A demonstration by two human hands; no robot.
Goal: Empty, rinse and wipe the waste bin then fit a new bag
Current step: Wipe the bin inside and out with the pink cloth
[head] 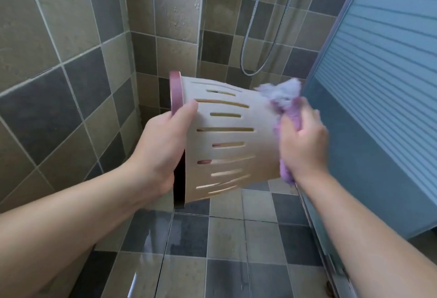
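Note:
A cream waste bin (257, 118) with slotted sides and a pink rim (176, 94) is held on its side in the air, its mouth turned left. My left hand (163, 146) grips it at the rim, fingers inside the mouth and thumb on the outer wall. My right hand (303, 144) presses a crumpled purple cloth (285, 101) against the bin's base end on the right. The cloth is blurred. The inside of the bin is hidden.
Grey and beige tiled walls close in on the left and behind. A metal shower hose (248, 37) hangs at the back. A frosted blue glass door (378, 84) stands at the right. The tiled floor (224, 250) below looks wet.

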